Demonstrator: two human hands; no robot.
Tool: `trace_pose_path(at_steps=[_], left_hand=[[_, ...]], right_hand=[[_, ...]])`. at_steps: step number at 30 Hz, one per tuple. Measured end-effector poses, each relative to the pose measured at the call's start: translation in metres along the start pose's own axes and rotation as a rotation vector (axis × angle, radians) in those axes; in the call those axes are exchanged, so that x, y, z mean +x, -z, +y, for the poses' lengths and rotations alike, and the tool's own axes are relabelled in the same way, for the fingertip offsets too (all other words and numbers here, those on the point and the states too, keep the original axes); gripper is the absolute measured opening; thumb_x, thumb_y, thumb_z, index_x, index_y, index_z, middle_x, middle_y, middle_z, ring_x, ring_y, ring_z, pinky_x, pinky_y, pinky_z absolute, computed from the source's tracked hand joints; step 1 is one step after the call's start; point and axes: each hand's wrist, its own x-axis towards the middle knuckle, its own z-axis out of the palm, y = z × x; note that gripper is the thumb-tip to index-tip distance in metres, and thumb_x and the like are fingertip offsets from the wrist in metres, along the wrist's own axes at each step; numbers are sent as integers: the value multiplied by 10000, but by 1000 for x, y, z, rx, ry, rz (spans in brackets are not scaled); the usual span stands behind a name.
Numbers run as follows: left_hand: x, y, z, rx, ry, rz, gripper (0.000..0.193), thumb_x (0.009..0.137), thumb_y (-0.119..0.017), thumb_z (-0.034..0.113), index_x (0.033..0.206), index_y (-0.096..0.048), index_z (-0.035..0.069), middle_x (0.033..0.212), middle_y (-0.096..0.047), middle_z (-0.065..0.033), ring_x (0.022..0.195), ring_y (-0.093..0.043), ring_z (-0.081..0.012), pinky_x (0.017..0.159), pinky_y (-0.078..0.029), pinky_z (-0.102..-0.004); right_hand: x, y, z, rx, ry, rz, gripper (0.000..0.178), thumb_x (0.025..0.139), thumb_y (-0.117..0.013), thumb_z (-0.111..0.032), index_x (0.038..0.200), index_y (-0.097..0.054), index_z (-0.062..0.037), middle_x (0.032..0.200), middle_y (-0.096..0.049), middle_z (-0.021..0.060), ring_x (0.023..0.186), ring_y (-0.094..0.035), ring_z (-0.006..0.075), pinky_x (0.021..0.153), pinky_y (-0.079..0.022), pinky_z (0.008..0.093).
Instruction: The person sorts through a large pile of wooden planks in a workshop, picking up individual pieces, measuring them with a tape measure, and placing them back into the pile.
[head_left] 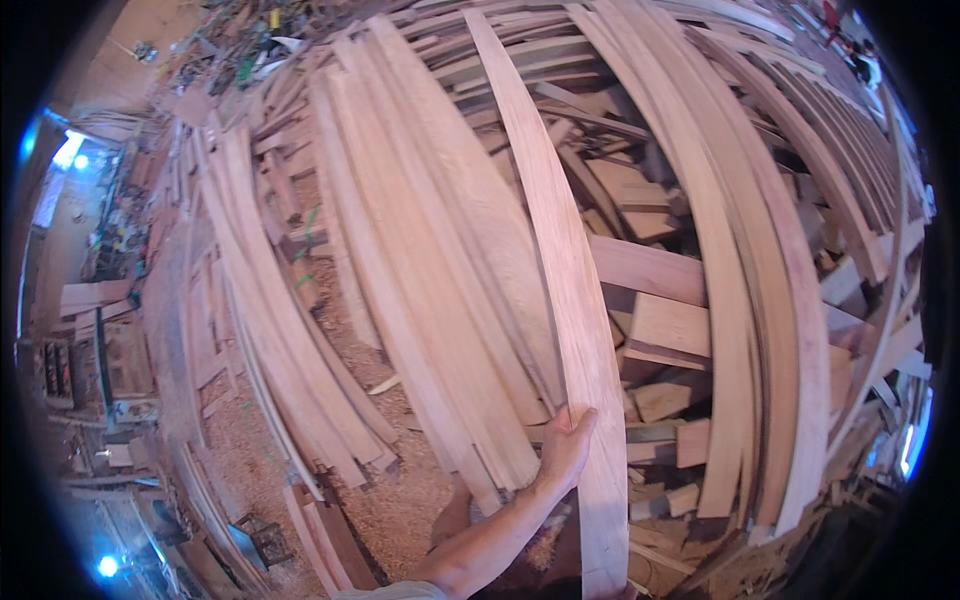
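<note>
A long, pale wooden plank point(573, 270) runs from the lower edge up to the far side, lifted above the stacks. My left hand point(567, 447) is closed on its left edge, near the close end, with the thumb lying on the upper face. My left forearm reaches in from the lower edge. At the plank's near end, only a sliver of what looks like my right hand point(629, 593) shows; its fingers are hidden. To the left of the held plank lies a stack of wide boards point(420, 250).
Further boards point(755, 270) lie at the right over a heap of offcuts point(665, 330). Narrow strips point(285, 340) lie at the left on a floor covered in wood shavings point(400, 500). More lumber and clutter line the far side.
</note>
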Motion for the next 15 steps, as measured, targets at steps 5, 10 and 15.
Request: trace_pose_path(at_steps=[5, 10, 15], left_hand=[[-11, -107, -6, 142, -98, -243, 286, 971, -572, 125, 1210, -549, -30, 1097, -655, -129, 963, -616, -146, 842, -510, -300], [-11, -207, 16, 146, 27, -553, 574, 952, -619, 303, 1349, -427, -65, 1296, -566, -198, 1193, -555, -239, 996, -460, -335], [-25, -125, -22, 183, 129, -586, 590, 970, -594, 290, 1397, -383, -60, 1346, -539, -195, 1242, -535, -260, 1049, -428, -325]], right_hand=[[10, 83, 34, -413, -26, 226, 372, 675, -816, -238, 943, -655, -35, 1254, -477, 299, 991, -533, 371, 845, -484, 493], [49, 181, 111, -348, 212, 453, 608, 689, -809, -155, 1212, -511, -71, 1076, -524, 147, 942, -505, 361, 816, -441, 475], [168, 174, 70, -161, 148, 743, 567, 674, -792, -110, 1164, -543, 29, 1262, -516, 214, 1188, -479, 405, 987, -405, 508]])
